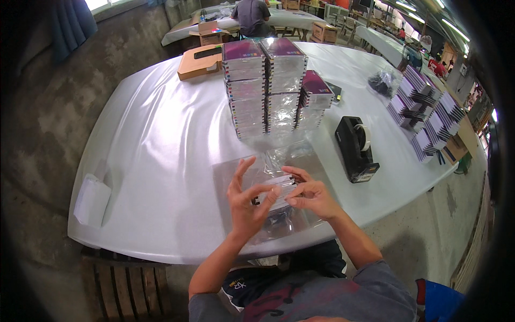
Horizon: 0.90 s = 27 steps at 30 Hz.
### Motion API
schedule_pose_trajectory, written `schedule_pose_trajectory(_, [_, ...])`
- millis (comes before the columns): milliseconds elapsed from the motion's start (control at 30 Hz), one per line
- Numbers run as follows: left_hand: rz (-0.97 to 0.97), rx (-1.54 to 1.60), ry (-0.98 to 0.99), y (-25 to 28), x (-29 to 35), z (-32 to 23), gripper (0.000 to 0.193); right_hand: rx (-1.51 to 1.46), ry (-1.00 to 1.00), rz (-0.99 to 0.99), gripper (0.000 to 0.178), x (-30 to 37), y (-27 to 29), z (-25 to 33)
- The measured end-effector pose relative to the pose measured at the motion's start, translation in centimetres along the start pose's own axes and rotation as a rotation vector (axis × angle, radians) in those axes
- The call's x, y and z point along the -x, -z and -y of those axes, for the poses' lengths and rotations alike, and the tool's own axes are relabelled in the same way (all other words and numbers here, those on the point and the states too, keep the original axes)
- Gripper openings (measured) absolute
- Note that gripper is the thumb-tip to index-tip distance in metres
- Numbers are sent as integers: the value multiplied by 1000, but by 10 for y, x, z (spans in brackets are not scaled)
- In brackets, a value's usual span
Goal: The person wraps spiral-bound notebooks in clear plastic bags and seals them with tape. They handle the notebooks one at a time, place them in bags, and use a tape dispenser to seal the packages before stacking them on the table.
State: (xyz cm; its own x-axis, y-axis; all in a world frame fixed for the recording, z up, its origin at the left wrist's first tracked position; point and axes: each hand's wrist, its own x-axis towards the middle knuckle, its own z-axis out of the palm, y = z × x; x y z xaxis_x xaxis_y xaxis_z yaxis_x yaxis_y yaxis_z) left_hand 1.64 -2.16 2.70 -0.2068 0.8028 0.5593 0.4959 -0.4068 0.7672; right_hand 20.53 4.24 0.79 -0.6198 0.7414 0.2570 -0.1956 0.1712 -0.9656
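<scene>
A small white stack (282,189) with dark tabs along its edge stands between my hands, wrapped in shiny clear plastic. My left hand (248,203) has thumb and index finger closed at its left side, while another finger points up. At the right side, the thumb and index finger of my right hand (314,198) pinch by the wrap; what lies between those fingertips is too small to make out. Beneath the stack, clear plastic sheets (228,180) lie flat on the table. Farther off rise tall piles of wrapped, purple-topped stacks (283,110) with coloured tabs.
A black tape dispenser (354,155) stands to the right on the white-covered table (155,182). Behind are a flat cardboard box (196,67) and more tabbed stacks (424,115) at far right. A white block (92,201) sits left. A person (252,19) works at another table.
</scene>
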Motion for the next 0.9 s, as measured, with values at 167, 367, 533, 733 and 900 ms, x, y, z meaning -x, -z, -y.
schedule_pose_trajectory(167, [88,302,317,5,-2,15,49,-33,-146,-50,22,-14,-9,9])
schedule_pose_trajectory(367, [351,603,655,19,-21,19,69,-194,-347,-98,73,-38,-4,8])
schedule_pose_trajectory(533, [599,542,590,25,-49,48,32,-150,-449,-24,85,-47,1,18])
schedule_pose_trajectory(733, [724,406,371,15,-82,36,22,-91,-474,60,87,-52,6,15])
schedule_pose_trajectory(900, [480,358,193,22,-87,30,25,-97,-460,95,72,-52,7,7])
